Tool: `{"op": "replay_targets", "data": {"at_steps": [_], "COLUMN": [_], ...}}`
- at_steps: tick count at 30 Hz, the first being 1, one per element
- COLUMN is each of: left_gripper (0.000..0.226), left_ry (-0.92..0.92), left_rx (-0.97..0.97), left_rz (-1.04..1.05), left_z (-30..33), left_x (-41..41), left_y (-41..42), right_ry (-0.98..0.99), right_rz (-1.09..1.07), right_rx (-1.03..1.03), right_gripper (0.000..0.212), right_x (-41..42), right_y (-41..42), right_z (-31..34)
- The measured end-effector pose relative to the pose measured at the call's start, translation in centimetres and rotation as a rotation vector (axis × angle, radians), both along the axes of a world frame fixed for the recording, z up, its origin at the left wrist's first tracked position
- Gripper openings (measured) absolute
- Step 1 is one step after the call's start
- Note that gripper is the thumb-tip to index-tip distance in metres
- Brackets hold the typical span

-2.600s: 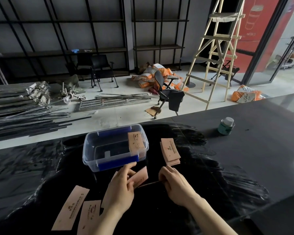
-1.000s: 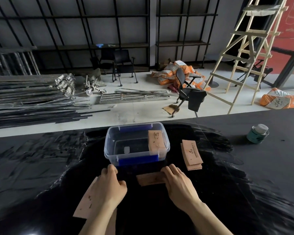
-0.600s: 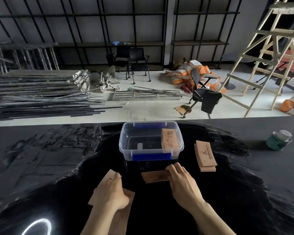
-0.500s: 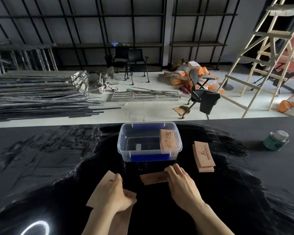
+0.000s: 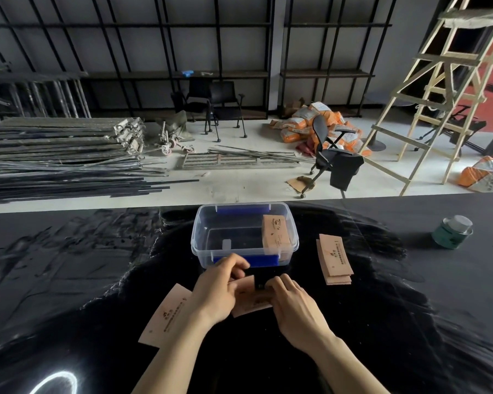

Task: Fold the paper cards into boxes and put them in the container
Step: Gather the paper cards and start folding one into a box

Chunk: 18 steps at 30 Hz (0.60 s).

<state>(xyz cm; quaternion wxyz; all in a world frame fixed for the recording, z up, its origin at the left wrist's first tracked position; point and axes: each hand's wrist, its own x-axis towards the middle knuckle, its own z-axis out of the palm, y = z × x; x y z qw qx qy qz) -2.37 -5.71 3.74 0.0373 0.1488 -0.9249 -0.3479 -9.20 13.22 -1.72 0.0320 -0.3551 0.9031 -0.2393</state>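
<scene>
Black table (image 5: pixel 69 280), glossy, carries everything. Clear container (image 5: pixel 244 234) sits centre, one folded box (image 5: pixel 276 234) resting inside at its right end. Stack of flat cards (image 5: pixel 334 258) just right of container, likely the supply within reach. One loose card (image 5: pixel 165 315) lies left. Left hand (image 5: pixel 218 288) and right hand (image 5: pixel 295 304) meet over a card (image 5: pixel 251 297) just in front of the container; fingers of both pinch its edges, seemingly mid-fold.

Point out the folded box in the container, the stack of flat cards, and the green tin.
folded box (image 5: pixel 276 234): head view, on its printed top face.
stack of flat cards (image 5: pixel 334 258): head view, middle of the top card.
green tin (image 5: pixel 451 232): head view, on its side wall.
</scene>
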Motion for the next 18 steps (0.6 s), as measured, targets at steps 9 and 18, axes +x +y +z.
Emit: {"op": "replay_targets", "data": {"at_steps": [9,18], "left_gripper": [0.046,0.043], "left_ry": [0.059,-0.077], "left_rx": [0.135,-0.065], "left_rz": [-0.064,-0.057], "left_z": [-1.1,-2.7], "left_x": [0.1,1.5], "left_y": [1.7,0.7], "right_ry": [-0.039,0.047], "right_rz": [-0.027,0.002], "right_rx": [-0.089,-0.022], "right_gripper": [0.037,0.050], "right_x": [0.2,0.4], "right_y": [-0.6,-1.4], "right_z": [0.3,-0.1]}}
